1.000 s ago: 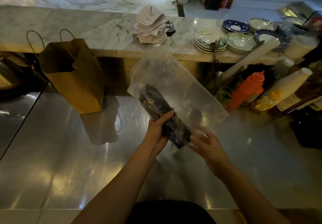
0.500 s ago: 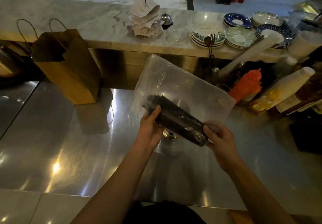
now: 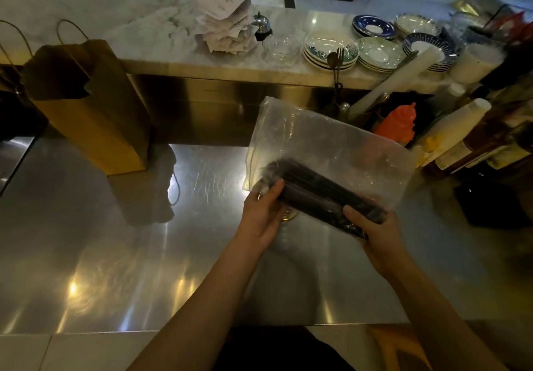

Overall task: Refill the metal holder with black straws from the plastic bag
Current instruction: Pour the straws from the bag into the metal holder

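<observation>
Left hand (image 3: 261, 215) and right hand (image 3: 375, 230) each clamp one end of the black straws (image 3: 317, 192) through the clear plastic bag (image 3: 331, 145). The bundle is held slanted above the steel desk (image 3: 115, 241). Farther left: brown paper bag (image 3: 95, 111), upright on the desk. Beyond: stacked plates (image 3: 330, 50).

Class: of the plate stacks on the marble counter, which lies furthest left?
The leaf-patterned stack, right beside the glass bowl; every other stack sits further right.
</observation>
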The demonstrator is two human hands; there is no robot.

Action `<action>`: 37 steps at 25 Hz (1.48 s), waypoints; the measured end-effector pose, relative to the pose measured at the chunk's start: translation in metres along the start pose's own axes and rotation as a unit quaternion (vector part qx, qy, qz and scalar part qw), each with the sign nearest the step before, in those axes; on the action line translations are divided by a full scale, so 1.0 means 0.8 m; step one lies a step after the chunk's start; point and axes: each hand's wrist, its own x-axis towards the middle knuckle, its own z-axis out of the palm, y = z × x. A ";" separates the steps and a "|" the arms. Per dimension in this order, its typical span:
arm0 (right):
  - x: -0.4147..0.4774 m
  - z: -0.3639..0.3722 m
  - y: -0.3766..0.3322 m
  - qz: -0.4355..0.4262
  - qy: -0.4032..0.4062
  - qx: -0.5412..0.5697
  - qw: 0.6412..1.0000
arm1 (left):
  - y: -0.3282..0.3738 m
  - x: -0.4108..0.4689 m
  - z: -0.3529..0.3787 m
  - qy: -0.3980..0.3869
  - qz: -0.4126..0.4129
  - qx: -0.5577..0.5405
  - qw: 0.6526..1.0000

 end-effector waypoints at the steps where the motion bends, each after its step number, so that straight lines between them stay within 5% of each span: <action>1: 0.000 -0.004 -0.003 -0.006 0.012 -0.004 1.000 | -0.003 0.002 -0.003 0.008 0.001 0.016 1.000; 7: 0.025 -0.051 -0.017 -0.021 0.021 -0.035 0.999 | -0.014 -0.005 -0.007 0.076 0.047 0.163 0.983; 21: 0.119 -0.124 -0.049 -0.034 -0.101 -0.050 0.993 | -0.073 0.020 0.042 0.185 0.170 0.270 0.929; 26: 0.130 -0.127 -0.055 0.000 -0.131 -0.040 0.991 | -0.070 0.023 0.044 0.167 0.180 0.321 0.915; 37: 0.129 -0.125 -0.064 0.020 -0.137 -0.018 0.990 | -0.014 0.017 0.010 -0.007 0.137 0.383 0.914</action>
